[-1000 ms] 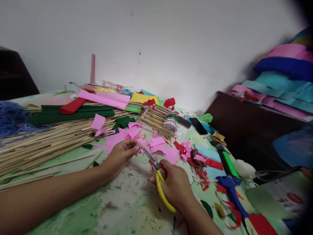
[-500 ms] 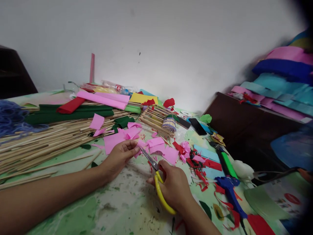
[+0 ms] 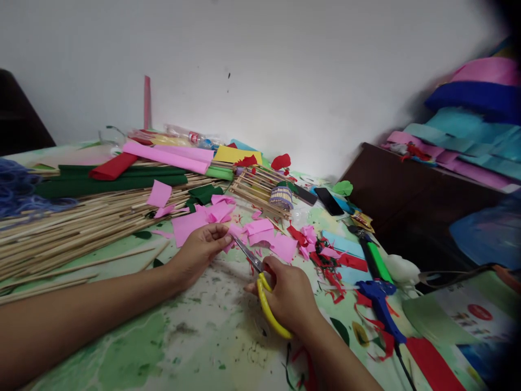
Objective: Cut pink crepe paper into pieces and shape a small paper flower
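The left hand (image 3: 205, 244) pinches pink paper (image 3: 236, 230), probably to steady it. Apart from it, the right hand (image 3: 291, 296) grips scissors (image 3: 261, 293), blades angled toward ten-thirty, seemingly to meet it.

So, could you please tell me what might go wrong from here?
The scissors point toward the left hand, so a slip might nick it. The pink piece pinched there looks small and could tear, or drop among the similar pink scraps lying nearby.
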`<state>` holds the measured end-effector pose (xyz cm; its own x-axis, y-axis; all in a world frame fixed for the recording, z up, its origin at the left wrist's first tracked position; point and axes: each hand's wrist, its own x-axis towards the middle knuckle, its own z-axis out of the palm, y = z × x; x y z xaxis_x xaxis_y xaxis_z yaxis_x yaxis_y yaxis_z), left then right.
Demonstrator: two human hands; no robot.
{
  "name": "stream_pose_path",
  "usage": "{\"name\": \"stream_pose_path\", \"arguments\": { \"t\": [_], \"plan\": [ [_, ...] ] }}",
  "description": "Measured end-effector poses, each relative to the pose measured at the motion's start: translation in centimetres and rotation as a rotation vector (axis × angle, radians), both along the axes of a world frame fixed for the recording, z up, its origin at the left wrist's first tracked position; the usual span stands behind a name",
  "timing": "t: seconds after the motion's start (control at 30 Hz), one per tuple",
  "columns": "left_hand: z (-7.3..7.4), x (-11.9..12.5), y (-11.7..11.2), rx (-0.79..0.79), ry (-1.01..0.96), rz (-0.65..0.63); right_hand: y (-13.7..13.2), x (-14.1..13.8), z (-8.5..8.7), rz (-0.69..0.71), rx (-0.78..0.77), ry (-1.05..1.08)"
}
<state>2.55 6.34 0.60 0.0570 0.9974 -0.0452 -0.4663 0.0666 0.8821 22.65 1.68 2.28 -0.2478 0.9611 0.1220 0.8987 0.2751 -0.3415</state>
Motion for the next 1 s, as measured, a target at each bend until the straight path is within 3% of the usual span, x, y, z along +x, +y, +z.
{"name": "stream_pose_path", "arguments": {
  "t": [1.0],
  "plan": [
    [-0.04, -0.10, 0.16, -0.010, 0.006, -0.063, -0.03, -0.13, 0.22, -0.002, 0.042, -0.046]
  ]
}}
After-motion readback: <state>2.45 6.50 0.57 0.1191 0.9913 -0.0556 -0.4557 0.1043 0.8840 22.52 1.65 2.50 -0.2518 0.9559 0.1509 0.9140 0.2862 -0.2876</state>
